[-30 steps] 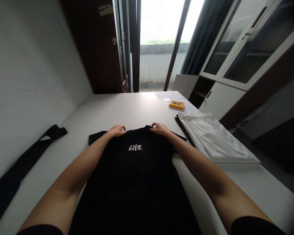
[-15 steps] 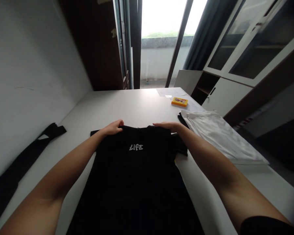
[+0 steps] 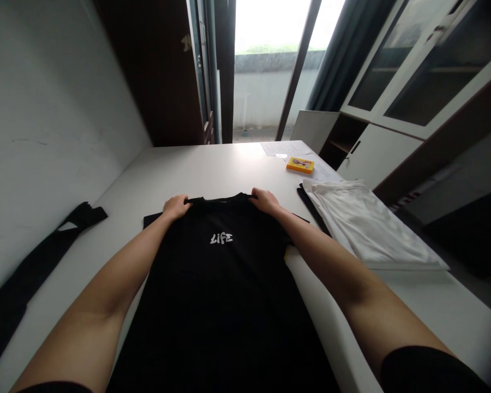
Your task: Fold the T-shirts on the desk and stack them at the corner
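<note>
Black cloth fills the near edge of the white table (image 3: 196, 169): a short-sleeved T-shirt (image 3: 225, 300), laid out with its body toward the person and its collar pointing away. As I see it from beside the work, both bare forearms extend along the shirt's two sides, dark sleeves at the upper arms. White lettering (image 3: 221, 238) marks the chest, centred below the neckline. At the shoulder line, the left hand (image 3: 175, 206) has its fingers curled narrowly on the fabric left of the collar; the right hand (image 3: 265, 200) pinches the fabric just right of it — the neckline spans the gap between them. Along the wall lies a second black garment (image 3: 33, 273), apart from the shirt. To the right rests a white folded garment (image 3: 368, 224), dark cloth (image 3: 309, 204) showing beneath its left edge. Farther off, a yellow box (image 3: 300, 165) sits beside printed papers (image 3: 284, 148); beyond the table — a glass door (image 3: 265, 82), a dark curtain (image 3: 335, 60) and a white cabinet (image 3: 380, 153).
</note>
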A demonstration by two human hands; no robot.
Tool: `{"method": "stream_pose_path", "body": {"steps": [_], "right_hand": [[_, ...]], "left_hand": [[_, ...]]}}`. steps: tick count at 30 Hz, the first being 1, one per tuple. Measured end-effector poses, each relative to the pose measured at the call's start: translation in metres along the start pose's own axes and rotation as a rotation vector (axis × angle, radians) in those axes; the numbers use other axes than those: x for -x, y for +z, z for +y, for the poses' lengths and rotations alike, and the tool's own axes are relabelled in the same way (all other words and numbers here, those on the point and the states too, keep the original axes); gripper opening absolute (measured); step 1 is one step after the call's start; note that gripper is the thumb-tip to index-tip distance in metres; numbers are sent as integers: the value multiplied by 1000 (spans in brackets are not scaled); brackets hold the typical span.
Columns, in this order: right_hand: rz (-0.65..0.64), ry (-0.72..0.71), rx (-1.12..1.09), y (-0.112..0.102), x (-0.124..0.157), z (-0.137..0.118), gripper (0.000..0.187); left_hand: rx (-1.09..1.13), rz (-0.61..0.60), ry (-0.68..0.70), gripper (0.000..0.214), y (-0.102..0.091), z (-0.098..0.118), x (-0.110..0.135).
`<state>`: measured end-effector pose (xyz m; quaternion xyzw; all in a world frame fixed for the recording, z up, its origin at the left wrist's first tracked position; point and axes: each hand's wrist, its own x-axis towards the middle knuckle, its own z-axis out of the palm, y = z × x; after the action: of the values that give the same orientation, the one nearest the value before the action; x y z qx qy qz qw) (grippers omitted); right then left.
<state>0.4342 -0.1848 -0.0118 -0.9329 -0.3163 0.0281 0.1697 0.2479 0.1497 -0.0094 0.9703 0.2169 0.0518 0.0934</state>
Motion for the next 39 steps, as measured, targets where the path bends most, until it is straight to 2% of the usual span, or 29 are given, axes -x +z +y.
{"method": "stream_pose_path", "body": {"steps": [4,8,12,15,19,22,24,27,31,36,39], "right_hand": [[55,11,132,9,-3,-18,33],[177,3,118,11,-15,-28,43],[278,-63,80,8,-18,-20,40],[298,-46,50,5,6,-4,35],[313,16,43,1,70,28,35],[344,197,111,-5,112,55,46],[301,312,151,-9,128,67,53],[214,343,143,-10,135,68,46],[220,270,-23,-2,131,55,22],[374,293,-288,-2,128,61,31],[404,275,-289,-5,129,66,38]], "left_hand": [[-5,87,-19,30,4,-11,-1],[-34,184,-9,28,3,-14,0],[-34,243,43,38,-1,-8,4],[-15,194,191,39,3,5,20],[15,122,309,38,14,24,63],[23,66,340,45,20,43,102],[20,24,373,51,24,61,129],[21,-49,473,60,31,97,170],[39,-92,571,63,36,130,219],[36,-105,523,66,28,130,260],[35,-134,515,65,22,133,286]]}}
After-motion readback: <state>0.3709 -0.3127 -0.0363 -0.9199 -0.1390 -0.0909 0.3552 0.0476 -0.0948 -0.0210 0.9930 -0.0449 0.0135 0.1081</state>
